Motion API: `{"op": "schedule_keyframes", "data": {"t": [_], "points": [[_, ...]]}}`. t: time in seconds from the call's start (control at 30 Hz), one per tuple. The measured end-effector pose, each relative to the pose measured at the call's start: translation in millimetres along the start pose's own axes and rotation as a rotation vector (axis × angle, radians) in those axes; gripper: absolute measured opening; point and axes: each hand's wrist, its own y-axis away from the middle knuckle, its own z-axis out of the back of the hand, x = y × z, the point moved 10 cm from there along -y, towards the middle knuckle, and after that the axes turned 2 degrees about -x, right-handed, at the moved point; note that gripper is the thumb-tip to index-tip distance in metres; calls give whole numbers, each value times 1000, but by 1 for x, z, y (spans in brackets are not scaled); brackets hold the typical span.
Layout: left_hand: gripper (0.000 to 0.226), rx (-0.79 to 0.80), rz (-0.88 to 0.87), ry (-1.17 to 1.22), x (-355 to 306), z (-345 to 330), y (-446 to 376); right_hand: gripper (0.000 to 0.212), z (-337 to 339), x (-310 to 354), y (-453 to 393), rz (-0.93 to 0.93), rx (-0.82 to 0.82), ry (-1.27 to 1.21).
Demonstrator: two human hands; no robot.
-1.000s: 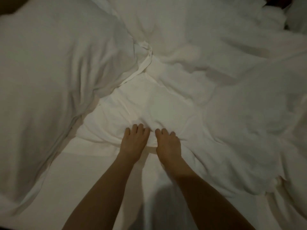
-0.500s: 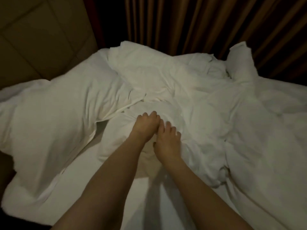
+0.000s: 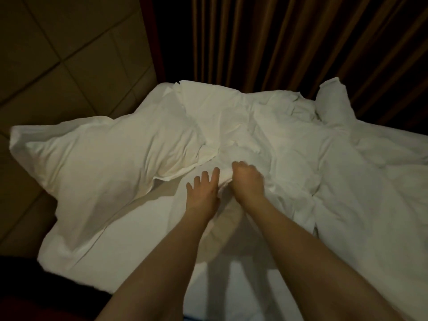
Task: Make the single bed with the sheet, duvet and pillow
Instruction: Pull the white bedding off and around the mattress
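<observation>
Right hand (image 3: 249, 180) fisted on duvet (image 3: 301, 154)

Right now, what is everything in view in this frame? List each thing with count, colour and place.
pillow: one, white, left on the bed, by the padded wall.
duvet: one, white, crumpled in a heap across the middle and right.
sheet: one, white, flat on the mattress, bare at lower left.
padded wall: one, tan, squared panels, upper left.
curtain: one, brown, pleated, behind the bed.
left hand: one, fingers spread, touching the duvet's edge.
right hand: one, blurred, fingers curled on the duvet's folds.
</observation>
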Motion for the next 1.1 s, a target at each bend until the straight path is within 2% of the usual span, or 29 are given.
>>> {"op": "schedule_keyframes", "data": {"t": [0.1, 0.23, 0.3, 0.4, 0.47, 0.53, 0.6, 0.67, 0.73, 0.8, 0.87, 0.9, 1.0, 1.1], "points": [[69, 4, 125, 104, 8, 11, -3, 22, 51, -20, -4, -40, -82, 9], [42, -89, 8, 243, -36, 58, -14, 25, 103, -40, -2, -85, -170, 26], [37, -118, -55, 164, -51, 84, -21, 41, 115, -45, 2, -112, -152, 103], [42, -190, -190, -45, -68, 125, -26, 74, 112, -24, 4, -3, -48, 204], [52, -226, -285, -117, -79, 150, -27, 79, 104, -2, 3, 54, -16, 140], [49, -248, -322, -185, -82, 172, -25, 69, 106, 4, -4, -18, -75, -12], [37, -305, -290, -209, -72, 193, -22, 48, 115, 7, -12, -78, -136, -145], [26, -373, -227, -153, -51, 205, -17, 31, 125, 20, -19, -50, -166, -206], [25, -410, -188, -51, -29, 202, -11, 24, 135, 38, -24, 41, -188, -134], [42, -369, -87, 45, -4, 179, -4, 17, 139, 44, -27, 79, -206, -89], [66, -268, 108, 156, 24, 147, 1, 11, 139, 44, -30, 49, -231, -137], [69, -234, 198, 209, 36, 134, 3, 8, 137, 46, -32, 35, -237, -163], [39, -281, 300, 232, 59, 134, -1, 11, 128, 55, -33, 24, -240, -213], [26, -329, 211, 83, 55, 168, -19, 16, 140, 50, -36, -16, -286, -269]]}}
